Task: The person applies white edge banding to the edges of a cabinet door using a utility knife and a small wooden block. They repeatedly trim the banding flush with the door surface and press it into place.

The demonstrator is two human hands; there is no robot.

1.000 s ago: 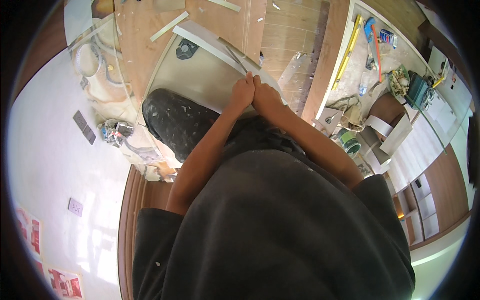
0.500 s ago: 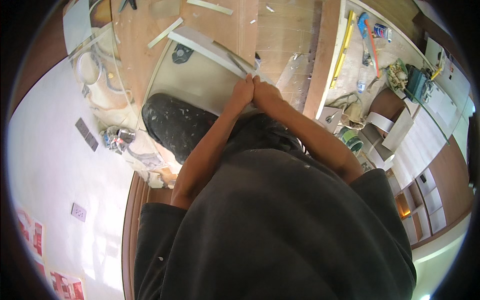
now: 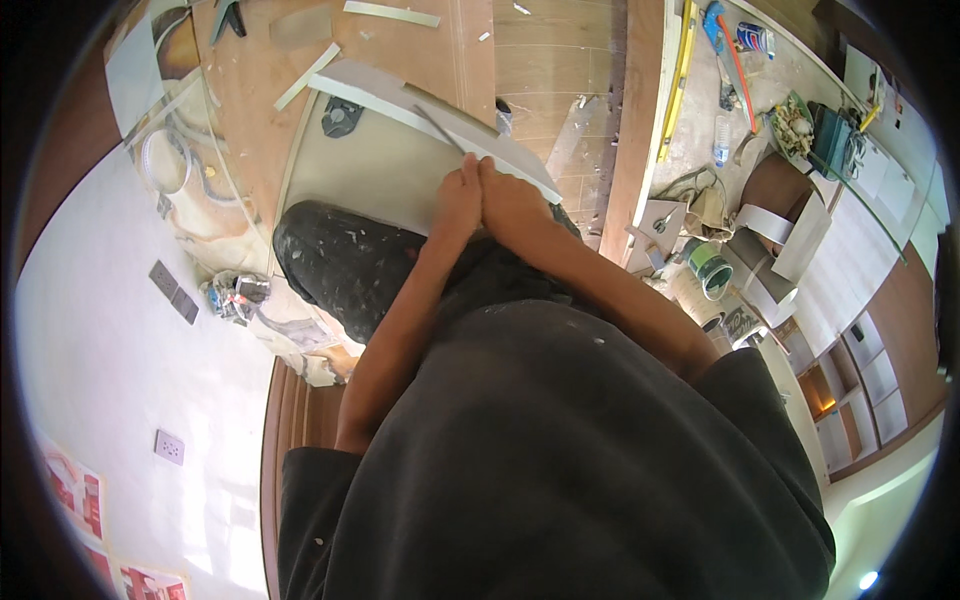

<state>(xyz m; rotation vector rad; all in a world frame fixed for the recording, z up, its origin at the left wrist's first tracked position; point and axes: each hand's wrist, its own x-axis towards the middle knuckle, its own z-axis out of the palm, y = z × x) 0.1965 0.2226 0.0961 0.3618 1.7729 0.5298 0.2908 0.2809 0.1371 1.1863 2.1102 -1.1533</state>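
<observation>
My left hand (image 3: pixel 458 200) and my right hand (image 3: pixel 515 210) meet, fingers closed, at the near end of a thin grey metal tool (image 3: pixel 437 124), likely a file, lying diagonally over the white edge (image 3: pixel 345 78) of a beige panel (image 3: pixel 350 170). How each hand shares that grip is partly hidden. A black triangular fitting (image 3: pixel 340 118) lies at the panel's far left. My paint-spotted dark leg (image 3: pixel 330 260) is under the panel's near side.
Right: raised board with yellow level (image 3: pixel 678 90), red-and-blue saw (image 3: pixel 735 75), water bottle (image 3: pixel 720 140), scissors (image 3: pixel 660 222), green can (image 3: pixel 708 268), offcuts and glass sheet. Left: white wall (image 3: pixel 110 360), marble-patterned sheets (image 3: pixel 195 220). Pale strips (image 3: pixel 390 12) lie on the far plywood.
My hands, the tool and the panel sit further left in the picture, the hands slightly lower, as the whole view has shifted. The grip looks much the same.
</observation>
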